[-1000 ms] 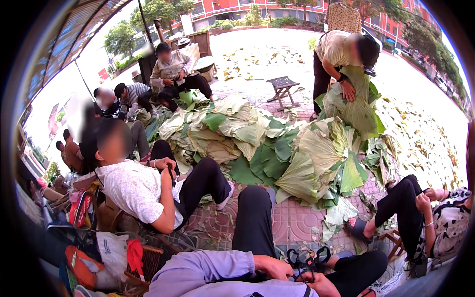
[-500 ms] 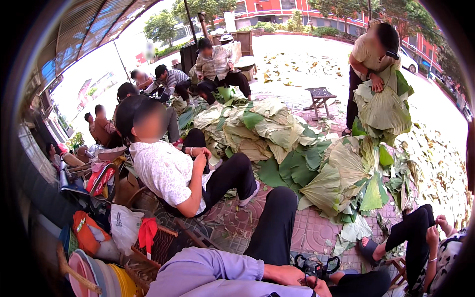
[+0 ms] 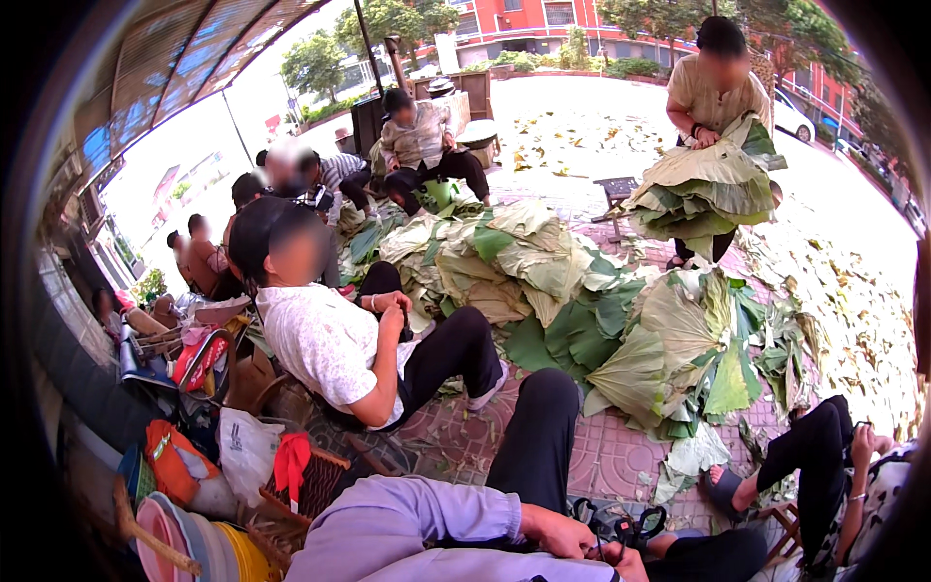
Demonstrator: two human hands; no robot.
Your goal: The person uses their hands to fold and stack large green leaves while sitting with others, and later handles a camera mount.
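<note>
Left hand (image 3: pixel 558 532): low in the view, lavender sleeve behind it, fingers curled onto a small dark object (image 3: pixel 613 524) resting on the lap; whether they pinch it cannot be made out.
Right hand (image 3: pixel 632 563): largely cut off by the lower edge; finger state cannot be told. It touches the same dark object, whose kind is unclear.
Leaf pile (image 3: pixel 592 301): large green and pale leaves heaped on the paved ground, ahead of the knee.
Seated person in white shirt (image 3: pixel 330 339): left of the pile, hands together.
Standing person (image 3: pixel 713 87): holds a leaf bundle (image 3: pixel 703 184), far side.
Bags and baskets (image 3: pixel 223 456): lower left, partly hidden.
</note>
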